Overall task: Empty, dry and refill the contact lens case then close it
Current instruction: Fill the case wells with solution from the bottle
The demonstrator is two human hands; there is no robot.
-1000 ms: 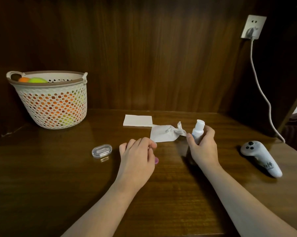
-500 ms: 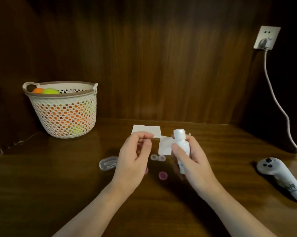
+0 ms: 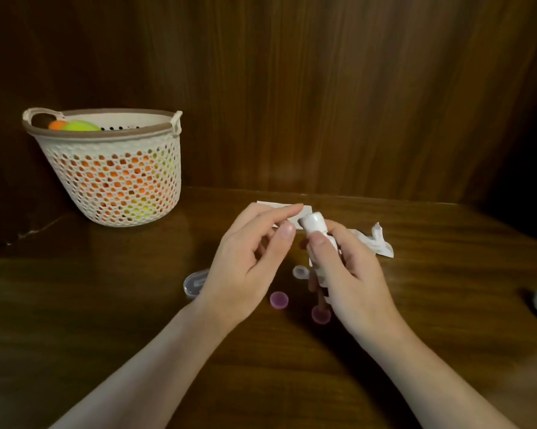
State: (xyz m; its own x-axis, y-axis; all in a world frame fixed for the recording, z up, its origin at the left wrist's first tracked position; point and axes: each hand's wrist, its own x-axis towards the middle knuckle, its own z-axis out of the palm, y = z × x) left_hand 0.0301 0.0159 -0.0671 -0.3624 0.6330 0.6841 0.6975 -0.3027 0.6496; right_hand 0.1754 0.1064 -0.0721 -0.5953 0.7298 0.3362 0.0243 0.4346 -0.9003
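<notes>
Gripping one white bottle [image 3: 318, 239], right hand [image 3: 347, 270]; left hand [image 3: 248, 267] loose; two purple caps [image 3: 279, 299].

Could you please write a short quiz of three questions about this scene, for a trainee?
1. True or false: the right hand holds the white bottle.
2. How many purple caps lie on the table?
3. The basket stands: A) far left, B) far right, C) between the hands.

Key:
1. True; the left hand is empty, its fingers near the bottle's cap.
2. Two, both off the lens case.
3. A.
</notes>
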